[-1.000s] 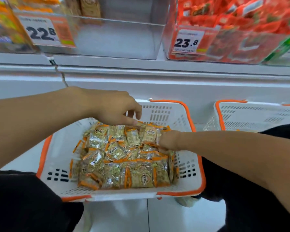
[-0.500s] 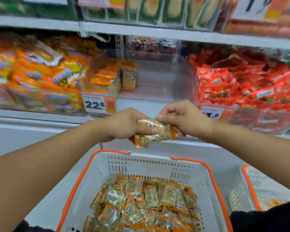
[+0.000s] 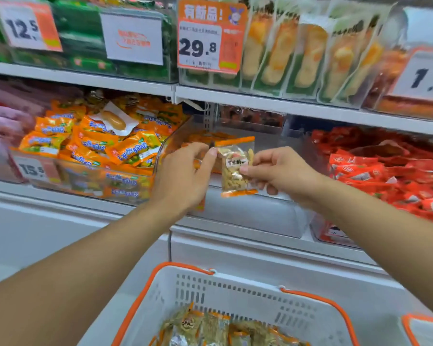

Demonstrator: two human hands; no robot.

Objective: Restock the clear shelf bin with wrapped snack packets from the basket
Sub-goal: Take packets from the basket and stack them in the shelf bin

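Packet (image 3: pixel 236 168) between both hands, before shelf bin (image 3: pixel 255 216); basket (image 3: pixel 235 290) below, packets inside.

— What is the person wearing on the arms?

— Nothing that shows. Both forearms are bare from the frame's lower edges up to the wrists; no sleeve, cuff, watch or band appears on either.

— And the hands?

— The left hand (image 3: pixel 185 176) and the right hand (image 3: pixel 283 174) are bare too: no gloves, no rings visible on the fingers that show. The nails look short and unpainted.

— Any clothing at all?

— None in view; only the two arms and hands are visible.
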